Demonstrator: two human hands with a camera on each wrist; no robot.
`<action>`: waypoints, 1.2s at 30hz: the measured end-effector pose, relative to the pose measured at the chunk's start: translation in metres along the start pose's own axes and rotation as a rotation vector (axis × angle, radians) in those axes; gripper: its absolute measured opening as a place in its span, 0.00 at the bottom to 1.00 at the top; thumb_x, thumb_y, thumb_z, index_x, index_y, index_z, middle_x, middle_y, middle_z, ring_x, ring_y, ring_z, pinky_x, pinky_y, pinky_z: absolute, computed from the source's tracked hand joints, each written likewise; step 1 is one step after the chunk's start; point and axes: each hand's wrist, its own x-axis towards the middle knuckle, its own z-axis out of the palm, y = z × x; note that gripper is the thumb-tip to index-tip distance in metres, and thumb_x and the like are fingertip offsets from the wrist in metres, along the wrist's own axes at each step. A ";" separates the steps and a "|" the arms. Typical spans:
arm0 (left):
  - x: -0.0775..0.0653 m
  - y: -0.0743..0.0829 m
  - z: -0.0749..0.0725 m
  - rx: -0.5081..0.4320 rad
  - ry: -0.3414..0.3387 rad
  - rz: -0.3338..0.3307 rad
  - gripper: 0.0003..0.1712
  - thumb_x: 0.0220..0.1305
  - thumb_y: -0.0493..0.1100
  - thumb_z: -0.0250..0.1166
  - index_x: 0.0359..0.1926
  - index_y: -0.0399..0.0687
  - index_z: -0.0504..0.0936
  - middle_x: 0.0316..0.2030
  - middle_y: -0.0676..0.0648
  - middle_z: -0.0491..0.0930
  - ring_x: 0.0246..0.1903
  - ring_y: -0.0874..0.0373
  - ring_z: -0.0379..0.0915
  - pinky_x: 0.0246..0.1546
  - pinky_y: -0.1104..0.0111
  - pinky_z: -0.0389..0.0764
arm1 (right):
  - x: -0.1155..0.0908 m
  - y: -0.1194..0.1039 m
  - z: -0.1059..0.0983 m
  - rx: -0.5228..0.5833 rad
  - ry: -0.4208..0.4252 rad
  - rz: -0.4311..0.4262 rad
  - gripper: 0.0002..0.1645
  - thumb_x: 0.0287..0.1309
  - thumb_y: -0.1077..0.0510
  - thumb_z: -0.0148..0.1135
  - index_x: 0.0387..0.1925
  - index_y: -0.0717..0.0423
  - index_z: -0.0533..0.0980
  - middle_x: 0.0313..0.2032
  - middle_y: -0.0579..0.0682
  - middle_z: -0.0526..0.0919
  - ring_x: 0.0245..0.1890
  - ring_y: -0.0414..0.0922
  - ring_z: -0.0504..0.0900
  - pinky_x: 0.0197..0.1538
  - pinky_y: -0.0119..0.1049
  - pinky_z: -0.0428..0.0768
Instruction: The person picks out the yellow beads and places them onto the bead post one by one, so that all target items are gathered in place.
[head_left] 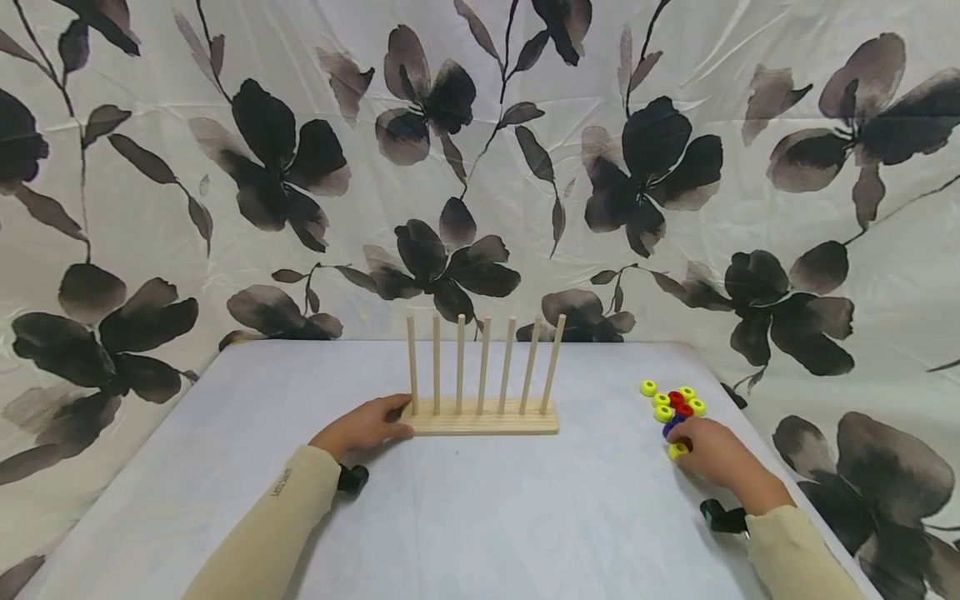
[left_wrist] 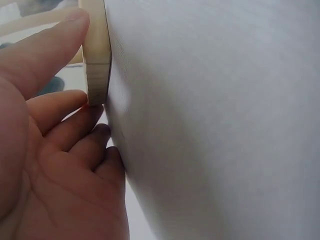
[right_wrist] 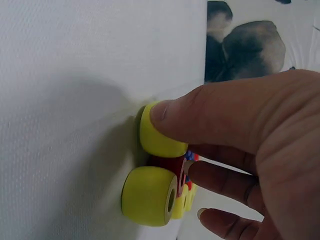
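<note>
A wooden peg rack (head_left: 483,423) stands on the white table, several upright dowels rising from its flat base. My left hand (head_left: 369,427) grips the base's left end, thumb (left_wrist: 75,30) on top and fingertips against the end and lower edge. At the table's right side lies a cluster of small ring beads in yellow, red and blue. My right hand (head_left: 712,454) is at the cluster's near end, its thumb on a yellow bead (right_wrist: 162,135); the index fingertip is hidden behind it. Another yellow bead (right_wrist: 147,196) and a red bead (right_wrist: 172,167) sit close by.
More yellow beads (head_left: 648,387) and red beads (head_left: 676,399) lie just beyond the right hand, near the table's right edge. Floral cloth (head_left: 540,208) hangs behind the table (head_left: 480,517). Each wrist wears a small black camera (head_left: 352,479).
</note>
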 end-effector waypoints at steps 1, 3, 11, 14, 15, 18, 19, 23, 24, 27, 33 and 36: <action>0.000 0.000 0.000 -0.005 0.001 -0.005 0.44 0.61 0.56 0.66 0.71 0.42 0.62 0.70 0.38 0.64 0.71 0.40 0.55 0.71 0.46 0.59 | 0.000 -0.001 0.000 0.006 0.009 -0.013 0.16 0.53 0.62 0.67 0.46 0.58 0.81 0.46 0.55 0.82 0.45 0.52 0.77 0.56 0.60 0.76; 0.000 -0.001 0.000 -0.011 0.003 -0.006 0.44 0.61 0.56 0.66 0.71 0.42 0.62 0.70 0.38 0.64 0.71 0.39 0.55 0.71 0.46 0.59 | -0.001 -0.003 0.001 0.025 0.030 -0.040 0.16 0.53 0.61 0.66 0.46 0.57 0.81 0.45 0.53 0.83 0.44 0.51 0.77 0.56 0.58 0.77; -0.004 0.000 0.001 -0.050 -0.005 -0.015 0.44 0.61 0.54 0.67 0.71 0.41 0.62 0.70 0.37 0.64 0.71 0.38 0.54 0.70 0.45 0.58 | 0.002 -0.015 0.006 0.130 0.120 -0.148 0.18 0.55 0.58 0.66 0.48 0.55 0.81 0.49 0.53 0.82 0.50 0.53 0.78 0.56 0.55 0.78; -0.006 0.001 0.002 -0.033 -0.004 -0.009 0.44 0.61 0.55 0.67 0.71 0.41 0.61 0.70 0.36 0.63 0.71 0.38 0.54 0.70 0.45 0.58 | 0.004 -0.021 0.006 0.211 0.146 -0.196 0.18 0.57 0.58 0.66 0.50 0.56 0.80 0.48 0.51 0.83 0.48 0.50 0.80 0.52 0.48 0.82; -0.005 0.000 0.002 -0.030 -0.002 -0.006 0.44 0.61 0.55 0.67 0.71 0.41 0.61 0.70 0.36 0.63 0.71 0.38 0.54 0.70 0.45 0.58 | 0.005 -0.023 0.006 0.243 0.148 -0.211 0.18 0.57 0.58 0.66 0.50 0.57 0.80 0.47 0.51 0.83 0.47 0.49 0.81 0.50 0.46 0.83; -0.005 -0.001 0.003 -0.005 0.001 0.008 0.45 0.61 0.56 0.66 0.72 0.41 0.61 0.70 0.35 0.63 0.71 0.37 0.55 0.70 0.45 0.59 | 0.008 -0.029 0.006 0.331 0.145 -0.237 0.19 0.57 0.58 0.66 0.51 0.58 0.79 0.49 0.52 0.82 0.49 0.51 0.82 0.48 0.42 0.85; -0.005 -0.002 0.003 0.000 0.001 0.011 0.45 0.61 0.56 0.66 0.72 0.41 0.60 0.70 0.35 0.62 0.71 0.37 0.54 0.70 0.45 0.59 | 0.009 -0.031 0.005 0.358 0.138 -0.240 0.19 0.58 0.58 0.66 0.51 0.58 0.79 0.50 0.53 0.81 0.50 0.52 0.82 0.48 0.42 0.85; -0.004 -0.004 0.003 0.016 0.001 0.005 0.45 0.61 0.57 0.66 0.72 0.42 0.60 0.70 0.35 0.61 0.71 0.37 0.54 0.70 0.45 0.59 | 0.011 -0.039 0.005 0.408 0.136 -0.246 0.19 0.58 0.57 0.66 0.52 0.56 0.79 0.52 0.53 0.80 0.53 0.54 0.81 0.50 0.42 0.85; -0.004 -0.004 0.003 0.019 0.001 0.004 0.45 0.61 0.57 0.65 0.72 0.42 0.60 0.70 0.35 0.61 0.71 0.37 0.54 0.70 0.44 0.59 | 0.012 -0.040 0.005 0.416 0.139 -0.253 0.19 0.58 0.57 0.66 0.52 0.55 0.79 0.53 0.53 0.80 0.53 0.54 0.81 0.50 0.42 0.85; -0.004 -0.004 0.003 0.016 0.002 0.000 0.45 0.61 0.57 0.66 0.72 0.43 0.60 0.71 0.36 0.61 0.71 0.38 0.54 0.70 0.45 0.59 | 0.012 -0.046 0.002 0.427 0.149 -0.275 0.18 0.59 0.57 0.66 0.51 0.53 0.79 0.54 0.53 0.79 0.54 0.55 0.81 0.51 0.42 0.84; -0.002 -0.006 0.001 0.012 0.011 -0.010 0.44 0.60 0.58 0.66 0.72 0.45 0.62 0.70 0.38 0.62 0.71 0.39 0.54 0.70 0.45 0.58 | 0.014 -0.060 -0.005 0.426 0.160 -0.275 0.17 0.59 0.57 0.65 0.52 0.50 0.79 0.55 0.54 0.79 0.55 0.56 0.80 0.51 0.43 0.84; -0.001 -0.007 0.001 0.012 0.013 -0.013 0.44 0.60 0.58 0.67 0.72 0.46 0.62 0.70 0.38 0.63 0.71 0.39 0.54 0.70 0.45 0.59 | 0.015 -0.066 -0.009 0.437 0.153 -0.269 0.18 0.60 0.58 0.64 0.53 0.50 0.79 0.56 0.54 0.78 0.57 0.56 0.79 0.52 0.43 0.84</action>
